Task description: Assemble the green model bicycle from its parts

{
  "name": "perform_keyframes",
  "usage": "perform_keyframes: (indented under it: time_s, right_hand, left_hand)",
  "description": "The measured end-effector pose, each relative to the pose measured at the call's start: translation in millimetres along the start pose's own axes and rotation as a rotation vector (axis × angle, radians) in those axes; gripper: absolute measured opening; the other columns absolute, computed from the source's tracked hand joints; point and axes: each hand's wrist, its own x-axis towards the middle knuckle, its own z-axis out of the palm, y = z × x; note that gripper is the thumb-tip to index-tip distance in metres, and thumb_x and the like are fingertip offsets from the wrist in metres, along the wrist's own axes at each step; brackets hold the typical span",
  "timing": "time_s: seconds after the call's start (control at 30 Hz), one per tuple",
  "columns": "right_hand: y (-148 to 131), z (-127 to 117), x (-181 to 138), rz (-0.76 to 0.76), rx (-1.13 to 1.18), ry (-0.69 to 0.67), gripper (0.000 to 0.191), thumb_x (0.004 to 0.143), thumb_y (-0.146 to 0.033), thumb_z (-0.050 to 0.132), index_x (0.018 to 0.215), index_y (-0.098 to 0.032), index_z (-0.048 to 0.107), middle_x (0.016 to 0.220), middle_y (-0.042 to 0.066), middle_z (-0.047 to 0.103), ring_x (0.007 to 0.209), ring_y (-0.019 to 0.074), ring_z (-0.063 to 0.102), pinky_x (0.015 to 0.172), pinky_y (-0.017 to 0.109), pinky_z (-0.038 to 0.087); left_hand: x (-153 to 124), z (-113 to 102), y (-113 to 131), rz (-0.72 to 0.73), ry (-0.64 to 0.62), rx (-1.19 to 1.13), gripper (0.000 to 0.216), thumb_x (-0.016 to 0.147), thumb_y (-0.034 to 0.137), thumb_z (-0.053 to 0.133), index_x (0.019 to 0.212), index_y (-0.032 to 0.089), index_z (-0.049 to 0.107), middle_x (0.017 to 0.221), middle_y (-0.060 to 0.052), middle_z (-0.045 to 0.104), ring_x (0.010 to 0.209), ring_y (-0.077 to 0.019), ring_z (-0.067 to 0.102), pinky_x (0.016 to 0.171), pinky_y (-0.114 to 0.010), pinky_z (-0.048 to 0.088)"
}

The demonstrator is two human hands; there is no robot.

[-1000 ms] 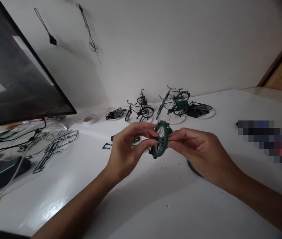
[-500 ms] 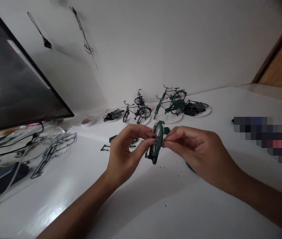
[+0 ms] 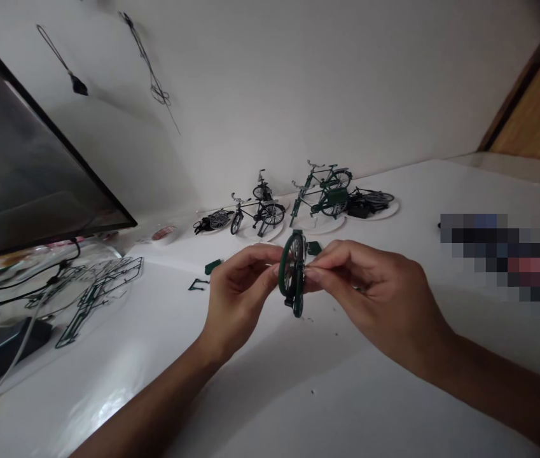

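Observation:
Between my two hands, above the white table, a dark green model bicycle wheel (image 3: 291,270) with thin spokes stands nearly upright and edge-on. A dark frame piece is attached along its right side and lower end. My left hand (image 3: 238,292) is closed, pinching the wheel's left side between thumb and forefinger. From the right, my right hand (image 3: 379,286) pinches at the hub or frame with thumb and fingertips; exactly what lies between them is hidden. Behind the hands lie a small green box-like part (image 3: 213,266) and a thin green bracket (image 3: 198,285).
Several assembled model bicycles (image 3: 261,213) stand on round white plates along the wall, with heaps of dark parts (image 3: 369,202) beside them. Green part frames (image 3: 93,299), cables and a black box (image 3: 7,346) lie at left under a monitor (image 3: 35,152). Pixelated items sit at right.
The wheel piece has turned, so its green rim now faces left and the frame piece shows on the right. The view has shifted slightly; both hands keep their pinch.

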Motion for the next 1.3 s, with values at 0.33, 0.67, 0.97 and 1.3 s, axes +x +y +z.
perform_keyframes:
  time_s: [0.33, 0.67, 0.97, 1.3]
  right_hand:
    - [2.4, -2.6, 7.9, -0.014, -0.081, 0.108, 0.016, 0.085, -0.035, 0.073, 0.074, -0.026, 0.066, 0.077, -0.001, 0.070, 0.077, 0.0179, 0.064, 0.068, 0.029, 0.049]
    - [16.3, 2.9, 14.8, 0.170, 0.048, 0.110, 0.057, 0.063, -0.045, 0.086, 0.109, -0.025, 0.058, 0.114, 0.006, 0.065, 0.100, 0.0239, 0.062, 0.079, 0.036, 0.052]
    - [17.3, 5.1, 11.4, 0.400, 0.194, -0.240, 0.028, 0.080, -0.047, 0.073, 0.082, -0.019, 0.072, 0.060, 0.000, 0.066, 0.058, 0.0164, 0.063, 0.054, 0.027, 0.047]
    - [25.6, 3.1, 10.7, 0.268, -0.104, -0.109, 0.035, 0.086, -0.052, 0.064, 0.074, -0.020, 0.064, 0.060, -0.002, 0.057, 0.054, 0.0144, 0.050, 0.047, 0.026, 0.035]
  left_hand:
    - [-1.6, -0.1, 0.0, -0.107, -0.147, -0.003, 0.040, 0.085, 0.024, 0.073, 0.124, 0.022, 0.064, 0.123, -0.009, 0.065, 0.113, -0.0214, 0.063, 0.098, -0.033, 0.053]
    - [4.5, 4.7, -3.0, -0.239, -0.040, -0.065, 0.028, 0.084, 0.021, 0.073, 0.111, 0.014, 0.066, 0.098, -0.007, 0.068, 0.086, -0.0136, 0.062, 0.072, -0.022, 0.052]
    - [1.1, 1.5, -10.0, -0.125, -0.031, 0.220, 0.031, 0.087, 0.020, 0.068, 0.117, 0.015, 0.062, 0.109, -0.010, 0.067, 0.101, -0.0217, 0.060, 0.085, -0.036, 0.050]
    - [8.3, -15.0, 2.0, 0.366, -0.035, 0.809, 0.033, 0.083, 0.025, 0.074, 0.110, 0.021, 0.057, 0.114, -0.008, 0.060, 0.103, -0.0217, 0.055, 0.090, -0.037, 0.043]
